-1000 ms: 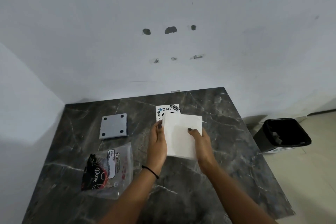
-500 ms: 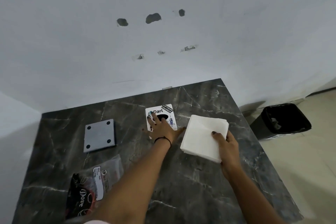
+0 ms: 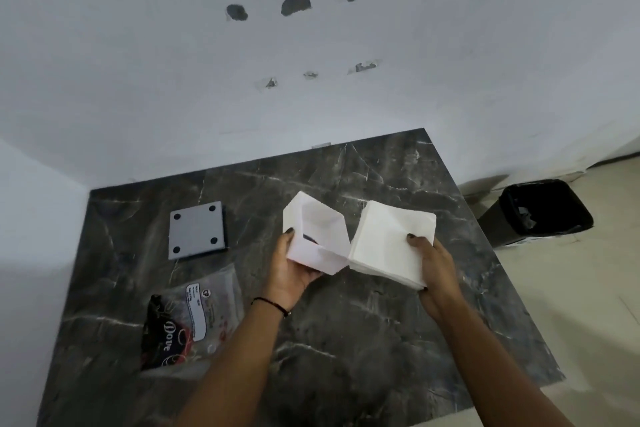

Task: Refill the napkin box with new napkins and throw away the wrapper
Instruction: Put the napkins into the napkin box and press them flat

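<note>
White-painted wall [image 3: 311, 87] pitted with several dark gouges and chipped patches, meeting a second white wall [image 3: 31, 218] at the left corner; dark veined marble table [image 3: 363, 340] set against both; pale tiled floor [image 3: 588, 305] at right, evenly lit.

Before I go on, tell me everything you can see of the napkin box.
The napkin box is a white, thin-walled cube, plastic by the look, lifted off the marble table in the left hand. It is tilted, its open side toward the camera, its inside showing bare white walls and a dark slot. The napkin stack in the right hand is beside its right edge.
</note>
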